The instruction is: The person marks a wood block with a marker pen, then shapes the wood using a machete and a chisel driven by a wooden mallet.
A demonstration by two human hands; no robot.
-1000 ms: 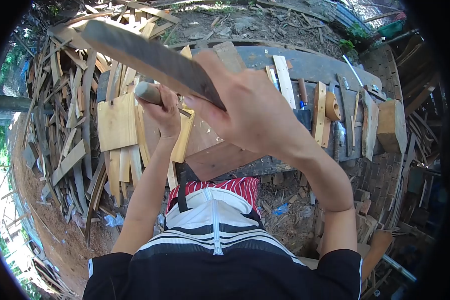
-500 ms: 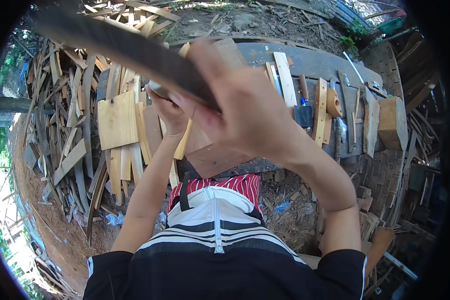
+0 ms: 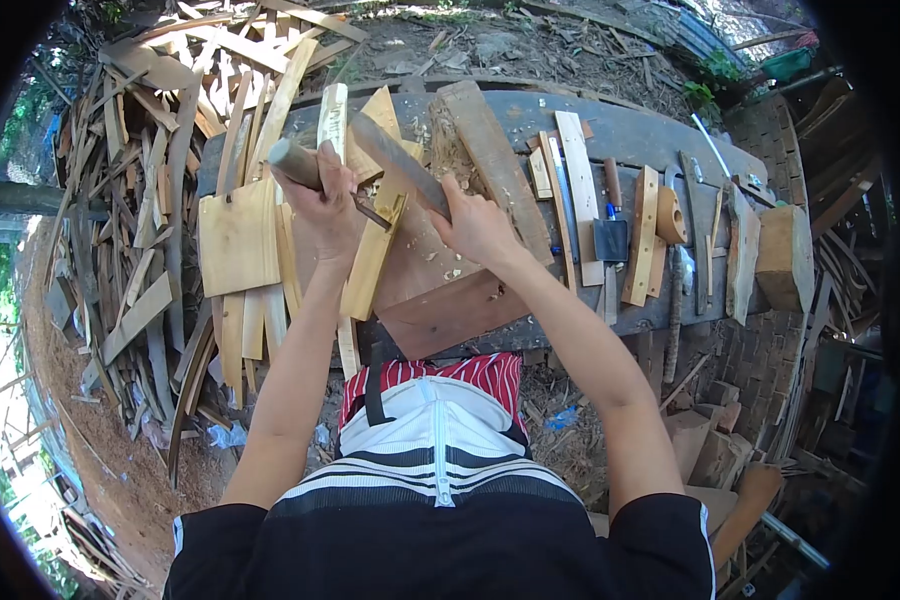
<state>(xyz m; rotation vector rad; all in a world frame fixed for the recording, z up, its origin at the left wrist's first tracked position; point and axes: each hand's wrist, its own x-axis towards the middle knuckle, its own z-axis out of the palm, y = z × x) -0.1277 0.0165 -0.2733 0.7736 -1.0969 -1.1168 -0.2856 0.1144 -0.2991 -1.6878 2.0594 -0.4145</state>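
Head view: the wooden bar [image 3: 402, 165], raised close to the camera and blurred half a second earlier, is now seen lower and more sharply, slanting beside the chisel [image 3: 296, 165]. It is held near its lower end by the right hand [image 3: 478, 232], which has also been lowered away from the camera; that grip is closed around the bar. The chisel's rounded handle is held in the closed grip of the left hand [image 3: 330, 212], which is kept in nearly the same area as before. The metal shaft is pointed down at the notched wood piece [image 3: 375, 258], where its tip is seen at the notch; how deep it is set cannot be told.

More of the tabletop [image 3: 625, 122] is uncovered by the lowered arm. The thick plank [image 3: 495, 165], mostly hidden before, is now shown lying slanted, with pale shavings scattered beside it. A pale stick [image 3: 332, 118] is also revealed beyond the left hand. Below the right hand, a reddish-brown board [image 3: 450, 318] is seen near the tabletop's close edge. To the right, the dark square box [image 3: 610, 241], the strip with holes [image 3: 641, 235] and the rounded wooden block [image 3: 671, 215] are left in place.
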